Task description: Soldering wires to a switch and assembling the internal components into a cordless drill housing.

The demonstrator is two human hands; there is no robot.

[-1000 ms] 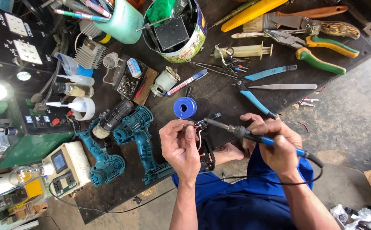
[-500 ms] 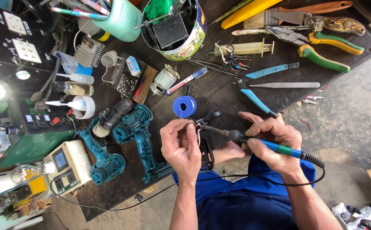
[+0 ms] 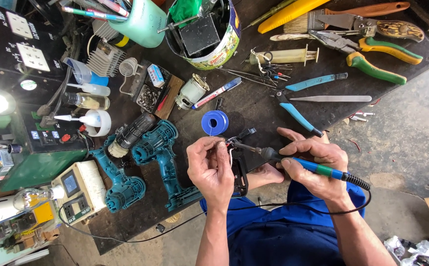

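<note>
A round tin [image 3: 213, 45] with a green and yellow printed label stood at the bench's far edge. Well left of the tin, a black panel carried two white square labels [image 3: 26, 42]. Nearer and left of the tin, a cream meter [image 3: 79, 189] showed a small dark screen.

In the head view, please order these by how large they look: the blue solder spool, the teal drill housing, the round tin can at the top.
1. teal drill housing, largest
2. round tin can, smaller, though its top is cut off by the frame
3. blue solder spool, clearly smallest
</note>
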